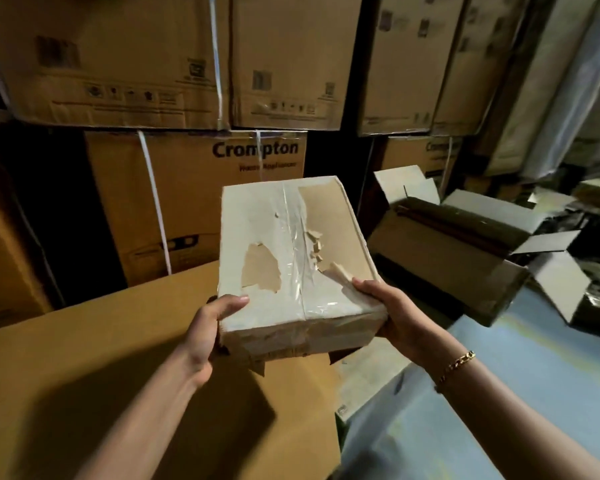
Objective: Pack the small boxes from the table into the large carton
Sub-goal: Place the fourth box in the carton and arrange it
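A small whitish box (291,237) with torn paper and clear tape along its top is held in the air in front of me. My left hand (205,334) grips its near left corner, thumb on top. Gripping the near right corner is my right hand (392,317), which wears a gold bracelet. Below the box lies a broad brown cardboard surface (101,368). An open large carton (465,251) with its flaps spread stands on the floor to the right, apart from the box.
Stacked brown cartons (194,202), some marked Crompton and bound with white straps, form a wall straight ahead. More cartons (423,64) and wrapped goods rise at the right. Pale blue floor (499,393) lies at the lower right.
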Demonstrator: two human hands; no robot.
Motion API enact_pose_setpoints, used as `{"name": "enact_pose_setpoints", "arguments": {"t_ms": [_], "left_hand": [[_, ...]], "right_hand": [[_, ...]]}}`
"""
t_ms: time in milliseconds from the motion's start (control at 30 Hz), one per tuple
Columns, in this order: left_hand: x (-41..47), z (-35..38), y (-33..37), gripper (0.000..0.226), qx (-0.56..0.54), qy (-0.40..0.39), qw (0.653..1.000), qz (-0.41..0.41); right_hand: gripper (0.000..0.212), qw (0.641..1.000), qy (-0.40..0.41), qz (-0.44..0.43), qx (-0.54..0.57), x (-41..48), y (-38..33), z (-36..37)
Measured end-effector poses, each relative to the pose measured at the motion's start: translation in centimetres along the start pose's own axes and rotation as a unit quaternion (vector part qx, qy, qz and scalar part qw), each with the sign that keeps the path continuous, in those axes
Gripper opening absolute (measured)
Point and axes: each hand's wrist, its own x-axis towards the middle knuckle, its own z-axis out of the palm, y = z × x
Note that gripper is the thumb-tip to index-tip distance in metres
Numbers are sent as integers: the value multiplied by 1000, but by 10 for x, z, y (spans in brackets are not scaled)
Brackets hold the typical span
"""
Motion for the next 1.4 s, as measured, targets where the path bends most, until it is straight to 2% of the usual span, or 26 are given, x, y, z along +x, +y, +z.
{"name": "enact_pose_setpoints", "arguments": {"t_ms": [300, 467, 567, 633, 700, 800, 900, 933, 1000, 1100, 1267, 1400], "left_hand": [[64, 113, -31, 50, 7, -36, 999, -17], [121, 159, -55, 41, 1, -41, 998, -39], [152, 189, -61, 25, -2, -39, 998, -58], [172, 207, -62, 23, -4, -39, 997, -69], [190, 223, -65, 36, 1, -45, 996, -72], [210, 245, -68, 79, 32, -40, 997, -66], [231, 270, -67, 113, 130, -3, 991, -34], [239, 278, -66, 121, 171, 10, 985, -24], [255, 295, -68, 121, 244, 29, 969, 19], [266, 326, -69, 115, 415, 79, 904, 70], [272, 382, -88, 116, 575, 150, 804, 19], [280, 406, -130, 102, 609, 151, 775, -74]], "right_hand": [[48, 998, 27, 40, 39, 42, 33, -117], [52, 996, 36, 66, 47, 100, 52, -168], [48, 992, 44, 94, 68, 139, 65, -198], [49, 988, 45, 114, 91, 162, 74, -216], [53, 984, 54, 131, 111, 184, 84, -233], [57, 974, 68, 155, 147, 211, 94, -251], [51, 961, 61, 174, 207, 238, 103, -268], [49, 957, 56, 189, 215, 247, 105, -274], [48, 947, 38, 212, 238, 265, 115, -282], [57, 934, 13, 264, 242, 294, 140, -290], [57, 930, -40, 333, 154, 326, 186, -301], [53, 920, -115, 362, 91, 332, 195, -304]]}}
